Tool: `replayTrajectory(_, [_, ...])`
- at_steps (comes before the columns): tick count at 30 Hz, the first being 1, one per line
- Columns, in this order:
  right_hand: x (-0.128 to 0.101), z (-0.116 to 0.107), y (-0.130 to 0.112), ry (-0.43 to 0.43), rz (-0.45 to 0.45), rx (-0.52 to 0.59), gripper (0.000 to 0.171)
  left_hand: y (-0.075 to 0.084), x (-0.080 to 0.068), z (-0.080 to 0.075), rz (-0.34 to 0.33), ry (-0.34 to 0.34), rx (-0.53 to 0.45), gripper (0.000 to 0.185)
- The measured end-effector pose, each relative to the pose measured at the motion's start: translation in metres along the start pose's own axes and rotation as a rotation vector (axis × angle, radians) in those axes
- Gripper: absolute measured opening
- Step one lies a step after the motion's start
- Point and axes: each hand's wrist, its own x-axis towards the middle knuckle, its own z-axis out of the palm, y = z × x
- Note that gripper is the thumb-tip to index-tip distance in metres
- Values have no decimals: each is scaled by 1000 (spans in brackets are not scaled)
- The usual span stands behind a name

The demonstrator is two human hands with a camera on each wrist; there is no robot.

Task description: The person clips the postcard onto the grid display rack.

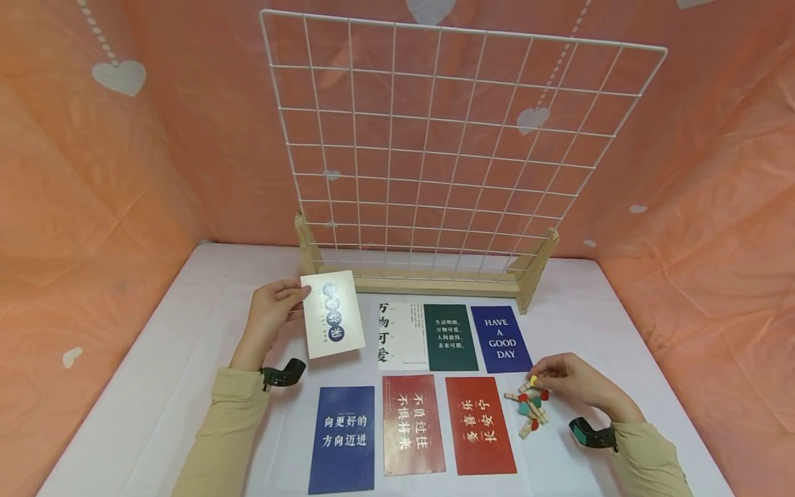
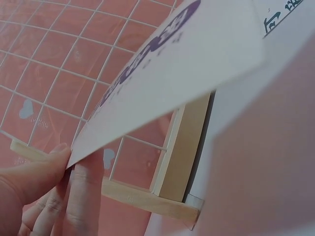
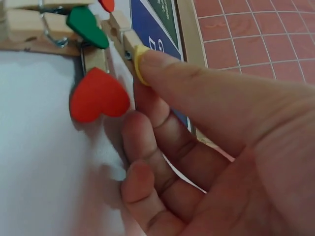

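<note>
My left hand (image 1: 268,314) pinches a white card (image 1: 333,338) with blue round characters by its left edge, raised above the table. In the left wrist view the card (image 2: 197,73) tilts away, thumb on one face and fingers behind. At the right, my right hand (image 1: 574,379) pinches a small wooden clothespin by its yellow heart (image 1: 533,380). The right wrist view shows thumb and forefinger on that yellow heart (image 3: 141,66). Beside these fingers lies a pile of wooden clothespins (image 1: 534,414) with red and green hearts, including a red heart (image 3: 100,96).
A white wire grid (image 1: 428,148) stands in a wooden base (image 1: 435,284) at the back. On the table lie a white card (image 1: 400,338), a green card (image 1: 451,355), two blue cards (image 1: 341,462) and two red cards (image 1: 484,455). Orange cloth (image 1: 74,179) surrounds the table.
</note>
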Motion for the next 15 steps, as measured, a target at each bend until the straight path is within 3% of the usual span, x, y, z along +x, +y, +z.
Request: replayTrajectory(15, [11, -16, -22, 124, -54, 18, 21, 6, -1, -2, 44, 39, -49, 38])
